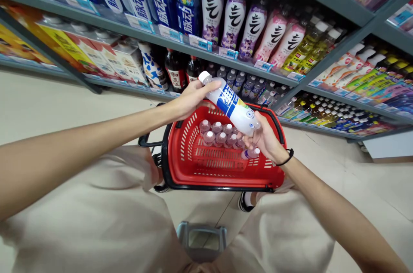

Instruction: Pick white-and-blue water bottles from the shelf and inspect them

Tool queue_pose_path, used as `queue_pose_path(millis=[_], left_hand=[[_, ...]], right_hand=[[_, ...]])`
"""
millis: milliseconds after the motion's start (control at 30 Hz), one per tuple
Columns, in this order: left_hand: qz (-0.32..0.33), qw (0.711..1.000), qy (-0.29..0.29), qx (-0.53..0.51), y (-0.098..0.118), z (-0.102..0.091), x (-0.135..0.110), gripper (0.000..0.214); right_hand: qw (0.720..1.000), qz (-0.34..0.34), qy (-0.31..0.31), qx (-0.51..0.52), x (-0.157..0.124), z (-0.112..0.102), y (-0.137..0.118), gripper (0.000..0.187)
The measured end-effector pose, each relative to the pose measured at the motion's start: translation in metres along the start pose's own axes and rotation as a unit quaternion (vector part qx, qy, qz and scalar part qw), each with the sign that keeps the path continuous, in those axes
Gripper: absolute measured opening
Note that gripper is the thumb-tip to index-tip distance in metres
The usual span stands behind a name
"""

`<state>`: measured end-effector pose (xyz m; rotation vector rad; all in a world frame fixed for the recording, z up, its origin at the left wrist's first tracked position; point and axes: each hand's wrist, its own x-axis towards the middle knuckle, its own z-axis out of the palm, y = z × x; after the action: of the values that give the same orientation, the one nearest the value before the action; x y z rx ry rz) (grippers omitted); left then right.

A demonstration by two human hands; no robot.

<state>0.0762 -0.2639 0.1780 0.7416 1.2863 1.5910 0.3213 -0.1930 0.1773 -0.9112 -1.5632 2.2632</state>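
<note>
A white drink bottle [232, 107] with a blue label and white cap is held tilted over a red shopping basket [183, 165]. My left hand [190, 99] grips its upper part near the cap. My right hand [264, 137], with a black band on the wrist, holds its bottom end. Several small bottles with pale pink caps [219, 133] stand in the basket's far part, right under the held bottle.
Grey shelves [180, 41] packed with drink bottles and cartons run across the top and right, with price tags on the edges. The basket stands on a pale tiled floor [48, 105]. A grey handle [201, 234] shows between my knees.
</note>
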Motion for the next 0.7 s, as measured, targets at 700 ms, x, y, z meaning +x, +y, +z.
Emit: queue_pose_path(millis=[700], left_hand=[[0.172,0.969,-0.087,0.154,0.011,0.016,-0.012,0.066]], right_hand=[[0.978,0.142,0.063,0.138,0.004,0.019,0.018,0.072]])
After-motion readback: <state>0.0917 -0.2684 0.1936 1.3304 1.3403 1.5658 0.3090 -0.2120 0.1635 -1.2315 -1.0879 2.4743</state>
